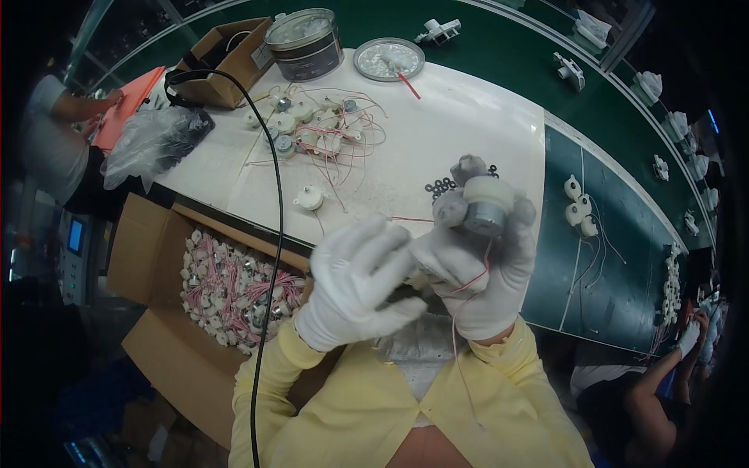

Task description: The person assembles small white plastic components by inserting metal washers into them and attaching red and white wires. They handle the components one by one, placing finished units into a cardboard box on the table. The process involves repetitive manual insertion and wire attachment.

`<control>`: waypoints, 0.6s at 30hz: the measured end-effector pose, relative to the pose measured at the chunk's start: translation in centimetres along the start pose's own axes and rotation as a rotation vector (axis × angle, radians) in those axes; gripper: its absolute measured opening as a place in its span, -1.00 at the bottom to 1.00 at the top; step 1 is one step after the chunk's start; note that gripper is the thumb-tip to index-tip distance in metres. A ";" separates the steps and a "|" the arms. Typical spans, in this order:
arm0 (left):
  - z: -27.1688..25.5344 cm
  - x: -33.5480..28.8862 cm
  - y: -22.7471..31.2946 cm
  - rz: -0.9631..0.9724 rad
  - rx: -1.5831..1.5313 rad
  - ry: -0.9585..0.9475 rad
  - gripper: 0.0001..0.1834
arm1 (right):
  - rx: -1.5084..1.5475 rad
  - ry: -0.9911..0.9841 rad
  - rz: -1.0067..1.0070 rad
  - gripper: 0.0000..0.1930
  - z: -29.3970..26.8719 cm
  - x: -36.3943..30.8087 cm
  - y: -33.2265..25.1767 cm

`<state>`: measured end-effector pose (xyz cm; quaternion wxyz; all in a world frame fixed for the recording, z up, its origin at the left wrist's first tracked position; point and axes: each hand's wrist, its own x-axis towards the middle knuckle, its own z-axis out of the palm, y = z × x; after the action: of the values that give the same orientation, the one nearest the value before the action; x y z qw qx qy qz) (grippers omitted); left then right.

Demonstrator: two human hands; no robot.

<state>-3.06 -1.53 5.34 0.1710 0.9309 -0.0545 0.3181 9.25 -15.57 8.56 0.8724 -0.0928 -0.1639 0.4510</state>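
My right hand [499, 273], in a white glove with greyed fingertips, grips a small motor [485, 217] above the white table. This motor has a silver metal body and a white plastic cap; its thin red wires hang down past my wrist. My left hand [355, 288], also gloved, is raised beside it with the fingers spread and nothing in them. Several small black rings [441, 187] lie on the table behind the held motor. A single white motor [310, 197] rests beyond my left hand.
A pile of wired motors [312, 129] lies farther back. Behind it stand a large tin [304, 47], a round lid with white grease [388, 59] and an open carton [222, 62]. Left of me, a cardboard box [156, 249] holds many motors. A black cable [278, 203] crosses the view. Co-workers sit both sides.
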 end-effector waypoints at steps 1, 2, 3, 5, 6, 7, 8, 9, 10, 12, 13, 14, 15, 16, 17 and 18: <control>0.7 0.0 0.4 0.015 -0.090 0.005 -0.52 | 0.066 -0.005 -0.016 -0.36 0.1 0.2 0.3; 1.7 0.1 0.6 0.025 -0.173 0.019 -0.55 | 0.132 -0.014 -0.022 -0.35 0.4 0.6 0.7; 2.5 0.0 1.0 0.039 -0.245 0.026 -0.58 | 0.210 -0.028 -0.030 -0.34 0.7 0.8 1.1; 4.2 -0.8 1.1 -0.030 -0.387 0.012 -0.63 | 0.221 -0.009 0.012 -0.40 1.5 0.9 1.3; 4.6 -1.0 1.0 -0.062 -0.462 0.008 -0.65 | 0.223 0.002 0.031 -0.43 1.9 1.0 1.4; 4.7 -1.2 1.1 -0.117 -0.495 0.014 -0.65 | 0.264 -0.021 0.066 -0.42 2.0 1.0 1.6; 4.9 -1.0 1.2 -0.164 -0.532 0.020 -0.64 | 0.235 -0.032 0.055 -0.41 2.0 1.0 1.6; 4.9 -0.8 1.3 -0.211 -0.571 0.025 -0.63 | 0.207 -0.043 0.043 -0.41 1.9 1.0 1.5; 4.8 -0.8 1.1 -0.194 -0.517 0.023 -0.63 | 0.204 -0.077 0.028 -0.41 1.9 1.0 1.4; 4.7 -0.9 0.5 -0.092 -0.324 0.008 -0.63 | 0.195 -0.147 -0.006 -0.41 1.7 0.9 1.3; 4.5 -0.9 0.1 -0.010 -0.182 -0.004 -0.63 | 0.209 -0.195 -0.018 -0.43 1.8 0.8 1.0; 4.0 -0.7 -0.3 0.017 -0.114 0.043 -0.63 | 0.188 -0.228 -0.026 -0.45 2.0 0.7 0.3; 3.5 -0.4 -0.9 0.049 -0.047 0.088 -0.62 | 0.166 -0.262 -0.040 -0.46 2.2 0.5 -0.5; 3.0 -0.1 -1.6 0.081 0.021 0.134 -0.62 | 0.142 -0.295 -0.055 -0.48 2.3 0.3 -1.3; 2.7 -0.3 -2.7 0.069 0.047 0.141 -0.61 | 0.080 -0.314 -0.099 -0.48 2.2 -0.3 -2.1; 2.2 -0.5 -3.7 0.054 0.084 0.185 -0.59 | 0.045 -0.280 -0.156 -0.48 2.3 -0.9 -2.5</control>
<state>-1.42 1.15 2.32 0.1274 0.9022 -0.0503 0.4091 9.75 -17.70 11.30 0.8752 0.0036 -0.2805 0.3941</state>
